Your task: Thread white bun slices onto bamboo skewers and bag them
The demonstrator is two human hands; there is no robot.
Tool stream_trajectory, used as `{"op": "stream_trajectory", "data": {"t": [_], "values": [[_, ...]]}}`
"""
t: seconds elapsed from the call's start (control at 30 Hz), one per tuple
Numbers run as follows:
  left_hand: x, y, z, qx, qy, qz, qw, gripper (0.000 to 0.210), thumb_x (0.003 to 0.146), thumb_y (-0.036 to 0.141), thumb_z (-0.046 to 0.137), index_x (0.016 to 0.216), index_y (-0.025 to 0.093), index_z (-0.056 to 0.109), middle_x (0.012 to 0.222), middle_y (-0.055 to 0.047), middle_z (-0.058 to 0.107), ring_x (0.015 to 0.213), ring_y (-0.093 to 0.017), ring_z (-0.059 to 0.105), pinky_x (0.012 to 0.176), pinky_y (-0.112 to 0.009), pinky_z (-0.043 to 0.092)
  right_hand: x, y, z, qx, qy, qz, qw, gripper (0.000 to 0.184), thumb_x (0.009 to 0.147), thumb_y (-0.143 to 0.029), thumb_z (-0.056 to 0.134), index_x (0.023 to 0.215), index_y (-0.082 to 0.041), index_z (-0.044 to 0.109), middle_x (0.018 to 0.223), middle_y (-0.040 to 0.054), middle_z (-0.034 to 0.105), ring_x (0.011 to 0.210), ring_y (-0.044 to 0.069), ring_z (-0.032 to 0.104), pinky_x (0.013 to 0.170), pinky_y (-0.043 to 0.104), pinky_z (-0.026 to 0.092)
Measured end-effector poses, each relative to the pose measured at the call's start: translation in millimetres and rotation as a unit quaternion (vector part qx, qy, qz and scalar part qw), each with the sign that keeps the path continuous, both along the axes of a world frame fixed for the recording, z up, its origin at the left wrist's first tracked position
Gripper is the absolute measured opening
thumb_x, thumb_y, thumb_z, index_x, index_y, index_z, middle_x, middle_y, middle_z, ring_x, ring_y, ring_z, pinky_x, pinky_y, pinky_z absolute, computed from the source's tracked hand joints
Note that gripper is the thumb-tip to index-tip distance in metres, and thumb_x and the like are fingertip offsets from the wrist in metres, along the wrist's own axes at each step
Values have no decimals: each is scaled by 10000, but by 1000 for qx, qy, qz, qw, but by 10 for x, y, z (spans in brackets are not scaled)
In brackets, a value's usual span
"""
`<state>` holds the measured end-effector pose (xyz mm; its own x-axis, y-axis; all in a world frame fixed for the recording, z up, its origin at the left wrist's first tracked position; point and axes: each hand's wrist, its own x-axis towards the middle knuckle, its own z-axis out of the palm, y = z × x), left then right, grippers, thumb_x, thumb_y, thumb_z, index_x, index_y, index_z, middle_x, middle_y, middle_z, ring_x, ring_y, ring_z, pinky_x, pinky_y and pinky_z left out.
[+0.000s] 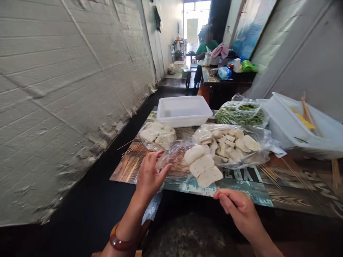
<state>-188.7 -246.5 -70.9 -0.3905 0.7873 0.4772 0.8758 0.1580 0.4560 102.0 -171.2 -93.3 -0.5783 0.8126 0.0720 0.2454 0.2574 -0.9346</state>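
Observation:
My right hand [235,207] is closed in a pinch on the near end of a skewer. Three pale, spongy slices [202,166], which look like tofu or steamed bread, sit in a row on it and hide most of the stick. My left hand [151,173] is open, fingers apart and thumb out, beside some clear plastic film [173,155]. Beyond the slices lies an open plastic bag [264,142] of cut pale pieces [232,144]. A second bag of pale slices [158,134] lies just past my left hand.
Bare skewers [270,175] lie at the right of the table, others [132,151] at the left. Behind stand a white tub [184,110], a bag of green vegetables [241,113] and a tilted tub [284,121]. A wall [66,89] runs along the left. A person [207,46] stands far back.

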Motion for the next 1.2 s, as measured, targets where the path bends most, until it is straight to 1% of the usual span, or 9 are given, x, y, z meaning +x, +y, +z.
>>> {"op": "stream_trajectory", "data": {"t": [0.13, 0.27, 0.4, 0.57, 0.7, 0.8, 0.93, 1.07, 1.2], "values": [[9, -5, -168, -76, 64, 31, 995, 541, 791, 396, 697, 1251, 184, 509, 1137, -125, 581, 1075, -309, 566, 896, -451, 481, -260, -116, -78, -128, 14, 69, 989, 399, 940, -515, 480, 815, -192, 680, 524, -48, 409, 492, 140, 400, 510, 269, 306], [-34, 26, -282, -110, 83, 36, 990, 420, 837, 166, 565, 1252, 138, 509, 1135, -155, 607, 1059, -307, 586, 873, -449, 480, -376, -160, -137, -207, 3, 68, 976, 478, 892, -621, 498, 790, -179, 648, 509, -71, 343, 483, 119, 294, 486, 259, 227], [-82, 94, -261, -22, -35, 23, 999, 231, 881, 131, 438, 1069, 159, 570, 951, -96, 669, 878, -225, 645, 773, -354, 500, -435, -211, -155, -225, -9, 78, 971, 507, 857, -658, 525, 775, -173, 648, 500, -69, 351, 482, 114, 278, 473, 253, 185], [-40, 176, -191, 44, -255, 14, 966, 107, 909, 251, 430, 913, 206, 526, 616, 45, 575, 479, -133, 563, 538, -265, 451, -627, -248, -98, -250, 1, 82, 965, 528, 809, -690, 552, 771, -172, 647, 499, -67, 358, 467, 107, 263, 444, 244, 148], [-33, 168, -209, 56, -217, 17, 974, 106, 895, 250, 443, 885, 208, 541, 621, 31, 589, 542, -150, 582, 572, -275, 446, -908, -260, -92, -300, 35, 62, 951, 506, 760, -682, 596, 778, -177, 629, 500, -77, 360, 451, 91, 238, 426, 233, 124], [-75, 113, -215, 43, -176, 24, 983, 126, 903, 253, 439, 908, 199, 553, 677, 7, 614, 619, -162, 607, 598, -276, 444, -1087, -296, -127, -346, 51, 68, 934, 501, 737, -653, 616, 884, -175, 633, 525, -86, 404, 423, 74, 244, 408, 214, 147], [-136, 12, -205, 7, -161, 16, 987, 209, 885, 265, 491, 1070, 187, 546, 731, 4, 625, 638, -165, 617, 593, -273, 444, -1135, -371, -170, -360, 57, 102, 925, 524, 730, -542, 667, 1089, -166, 603, 633, -44, 572, 450, 78, 389, 423, 198, 240], [-123, -36, -212, 11, -223, -12, 975, 289, 893, 243, 468, 1173, 183, 506, 720, 30, 578, 537, -127, 582, 547, -257, 450, -1074, -424, -189, -355, 21, 118, 927, 374, 743, -416, 658, 997, -144, 618, 611, -38, 588, 444, 66, 399, 433, 189, 244], [-72, -15, -205, 21, -292, -35, 956, 286, 907, 252, 453, 1184, 191, 487, 708, 53, 540, 470, -100, 565, 493, -236, 451, -1087, -459, -161, -361, 27, 101, 927, 277, 752, -394, 629, 921, -176, 600, 582, -61, 555, 412, 67, 388, 396, 179, 261]]}}
